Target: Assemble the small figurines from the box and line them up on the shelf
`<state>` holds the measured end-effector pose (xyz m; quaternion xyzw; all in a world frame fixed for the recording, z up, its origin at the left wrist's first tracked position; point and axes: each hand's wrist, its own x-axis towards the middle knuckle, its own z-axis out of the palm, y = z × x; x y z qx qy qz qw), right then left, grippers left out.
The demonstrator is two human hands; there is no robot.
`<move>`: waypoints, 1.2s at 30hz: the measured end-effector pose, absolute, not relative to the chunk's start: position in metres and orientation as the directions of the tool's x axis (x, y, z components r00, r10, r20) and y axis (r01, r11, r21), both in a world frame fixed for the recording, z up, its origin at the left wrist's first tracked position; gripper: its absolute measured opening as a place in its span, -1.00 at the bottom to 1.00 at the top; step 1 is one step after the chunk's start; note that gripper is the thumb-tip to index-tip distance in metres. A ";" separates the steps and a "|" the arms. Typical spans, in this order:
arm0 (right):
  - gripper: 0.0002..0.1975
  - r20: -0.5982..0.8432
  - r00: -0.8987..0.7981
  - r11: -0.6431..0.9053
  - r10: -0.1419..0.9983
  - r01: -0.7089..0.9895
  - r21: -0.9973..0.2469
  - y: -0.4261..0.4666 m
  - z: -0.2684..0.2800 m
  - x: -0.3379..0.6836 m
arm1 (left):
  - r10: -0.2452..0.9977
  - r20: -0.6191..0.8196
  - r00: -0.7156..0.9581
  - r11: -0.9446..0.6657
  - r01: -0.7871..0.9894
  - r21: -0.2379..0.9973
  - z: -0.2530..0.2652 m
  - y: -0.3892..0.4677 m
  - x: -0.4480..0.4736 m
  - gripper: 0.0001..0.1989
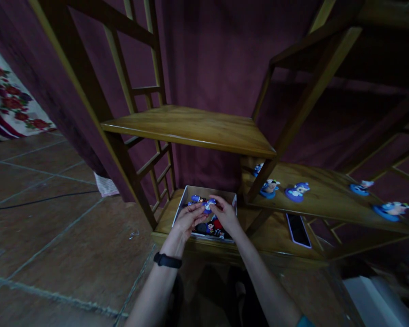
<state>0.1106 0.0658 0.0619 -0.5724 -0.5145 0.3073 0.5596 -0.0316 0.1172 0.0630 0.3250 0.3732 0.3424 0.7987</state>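
Note:
A small purple-and-white figurine (209,205) is pinched between my two hands, just above an open white box (229,195). My left hand (190,219) grips it from the left, fingers closed round its base. From the right, my right hand (226,213) holds its other side between thumb and fingers. Several more figurines (207,227) lie jumbled in the box beneath my hands, in dark, red and purple colours. My hands cover part of the box and its contents.
The box sits on the bottom shelf (163,222), below a wooden shelf board (191,127). To the right, several figurines, one a purple figurine (297,191), stand on another shelf (313,181). A phone (297,230) lies lower right. Dark red curtain (211,59) hangs behind.

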 end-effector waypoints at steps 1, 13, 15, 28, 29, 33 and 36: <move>-0.66 0.218 0.297 0.150 0.930 0.234 -0.961 0.066 0.062 0.111 | 0.792 -0.377 0.481 0.554 -0.305 0.775 0.064 0.116 -0.031 -0.78; -0.70 0.040 0.424 0.095 0.905 -0.109 -0.990 0.064 0.072 0.108 | 0.763 -0.345 0.547 0.583 -0.350 0.733 0.065 0.113 -0.032 -0.72; -0.70 0.031 0.418 0.092 0.908 -0.126 -0.988 0.064 0.072 0.108 | 0.759 -0.337 0.557 0.582 -0.350 0.734 0.064 0.114 -0.032 -0.70; -0.71 0.200 0.294 0.204 0.935 0.017 -0.979 0.064 0.071 0.110 | 0.817 -0.233 0.528 0.523 -0.506 0.686 0.070 0.112 -0.031 -0.54; -0.72 0.212 0.283 0.211 0.935 0.033 -0.977 0.063 0.071 0.110 | 0.819 -0.217 0.531 0.517 -0.520 0.680 0.069 0.112 -0.032 -0.53; -0.73 0.231 0.253 0.217 0.939 0.079 -0.973 0.061 0.074 0.109 | 0.824 -0.185 0.536 0.509 -0.555 0.658 0.068 0.113 -0.032 -0.51; -0.73 0.228 0.231 0.210 0.946 0.097 -0.973 0.061 0.073 0.109 | 0.826 -0.179 0.535 0.505 -0.560 0.657 0.067 0.114 -0.031 -0.53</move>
